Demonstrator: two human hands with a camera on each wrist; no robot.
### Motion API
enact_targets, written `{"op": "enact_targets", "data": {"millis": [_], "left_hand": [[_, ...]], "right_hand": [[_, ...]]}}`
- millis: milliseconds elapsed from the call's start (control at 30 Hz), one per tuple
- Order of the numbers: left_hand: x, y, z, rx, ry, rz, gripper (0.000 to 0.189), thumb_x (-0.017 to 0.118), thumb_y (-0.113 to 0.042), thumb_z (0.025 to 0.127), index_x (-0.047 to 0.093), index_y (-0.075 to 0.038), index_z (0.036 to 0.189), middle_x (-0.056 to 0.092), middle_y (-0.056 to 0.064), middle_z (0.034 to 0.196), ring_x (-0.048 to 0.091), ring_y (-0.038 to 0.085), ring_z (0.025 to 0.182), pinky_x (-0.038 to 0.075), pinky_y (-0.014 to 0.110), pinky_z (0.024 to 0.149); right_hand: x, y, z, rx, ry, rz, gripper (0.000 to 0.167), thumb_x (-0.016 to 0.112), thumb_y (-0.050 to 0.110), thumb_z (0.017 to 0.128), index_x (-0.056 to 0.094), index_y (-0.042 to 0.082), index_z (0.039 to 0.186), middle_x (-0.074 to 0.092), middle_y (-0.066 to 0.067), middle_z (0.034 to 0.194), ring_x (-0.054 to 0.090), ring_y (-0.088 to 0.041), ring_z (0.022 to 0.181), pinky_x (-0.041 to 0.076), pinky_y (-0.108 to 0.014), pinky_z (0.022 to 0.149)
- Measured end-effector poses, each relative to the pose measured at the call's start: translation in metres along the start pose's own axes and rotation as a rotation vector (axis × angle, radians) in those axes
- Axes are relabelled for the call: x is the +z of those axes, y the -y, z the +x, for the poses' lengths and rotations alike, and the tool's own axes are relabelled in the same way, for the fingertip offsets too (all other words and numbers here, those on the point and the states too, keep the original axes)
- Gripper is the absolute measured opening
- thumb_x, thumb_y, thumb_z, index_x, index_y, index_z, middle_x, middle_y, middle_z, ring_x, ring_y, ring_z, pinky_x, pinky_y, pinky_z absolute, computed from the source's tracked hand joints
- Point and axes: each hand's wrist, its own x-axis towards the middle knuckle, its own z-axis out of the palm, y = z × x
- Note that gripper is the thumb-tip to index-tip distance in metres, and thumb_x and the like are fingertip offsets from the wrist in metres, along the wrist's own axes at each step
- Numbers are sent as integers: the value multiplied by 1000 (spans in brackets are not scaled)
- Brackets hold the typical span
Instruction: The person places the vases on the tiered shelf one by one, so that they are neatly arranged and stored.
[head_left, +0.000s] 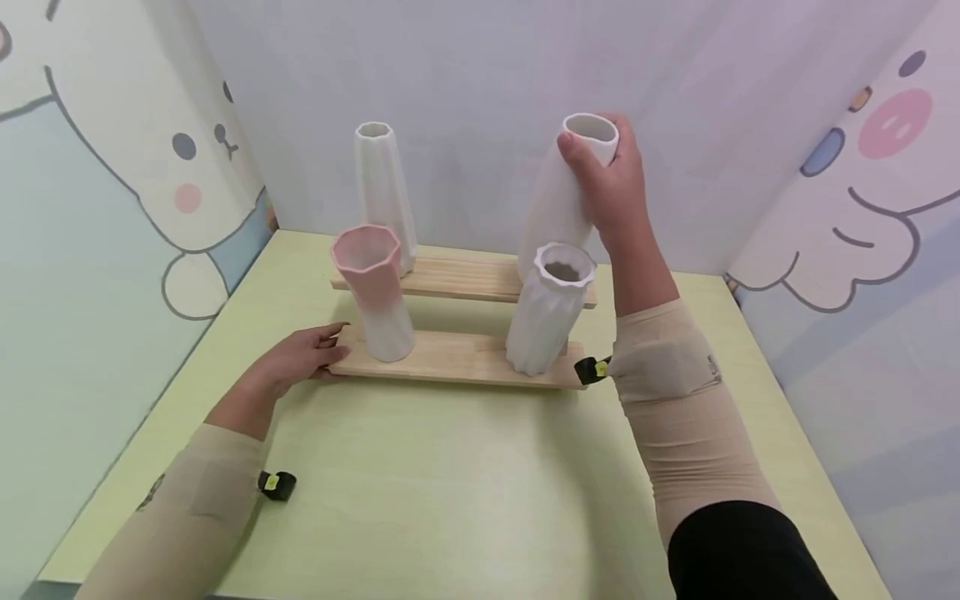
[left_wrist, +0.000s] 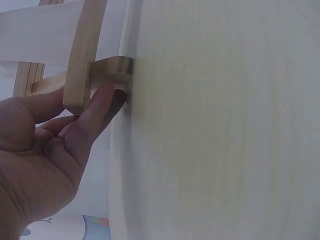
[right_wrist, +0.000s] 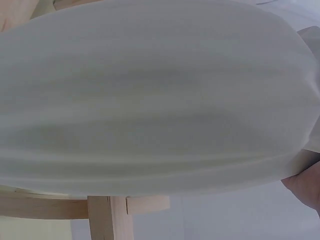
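Note:
My right hand point(head_left: 617, 187) grips a tall white vase point(head_left: 558, 204) near its rim, the thumb over the front edge. The vase leans slightly, its base at the right end of the upper board of a two-step wooden rack point(head_left: 465, 275). In the right wrist view the white vase point(right_wrist: 160, 100) fills most of the picture. My left hand point(head_left: 300, 358) holds the left end of the lower board. In the left wrist view, thumb and fingers of the left hand point(left_wrist: 55, 150) pinch around the board end point(left_wrist: 80, 70), close to a small wooden foot.
On the lower board stand a pink-and-white vase point(head_left: 382, 292) at left and a white fluted vase point(head_left: 551, 308) at right. A slender white vase point(head_left: 384, 192) stands on the upper board at left. Cartoon-printed walls surround the pale yellow table point(head_left: 420, 467).

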Motion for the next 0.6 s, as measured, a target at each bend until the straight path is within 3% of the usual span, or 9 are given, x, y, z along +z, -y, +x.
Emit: {"op": "enact_targets", "data": {"millis": [133, 300, 467, 600], "left_hand": [[2, -2, 5, -18, -13, 58, 75, 56, -34, 101, 15, -10, 158, 15, 26, 160, 52, 32, 127, 57, 33, 87], [1, -9, 4, 11, -90, 90, 73, 49, -42, 103, 13, -12, 159, 22, 20, 160, 45, 37, 135, 52, 43, 98], [-8, -29, -11, 91, -257, 96, 83, 36, -64, 98, 2, -20, 160, 19, 12, 163, 41, 43, 136, 36, 56, 110], [-15, -48, -34, 148, -434, 61, 84, 32, -69, 95, -5, -28, 158, 6, 3, 165, 21, 39, 147, 20, 59, 117]], "right_hand": [[-3, -3, -1, 11, -20, -10, 55, 71, 49, 83, 48, 23, 125, 56, 0, 115, 57, -17, 102, 55, -38, 84], [-6, -5, 0, 5, 10, -5, 56, 70, 48, 84, 47, 23, 128, 55, 0, 117, 56, -17, 103, 54, -38, 83], [-11, -11, -5, -19, 66, 34, 53, 65, 43, 88, 44, 23, 132, 55, 0, 120, 55, -19, 105, 53, -37, 84], [-18, -16, -14, -72, 89, 91, 51, 60, 40, 93, 43, 21, 137, 55, -5, 129, 53, -21, 115, 48, -37, 93]]}}
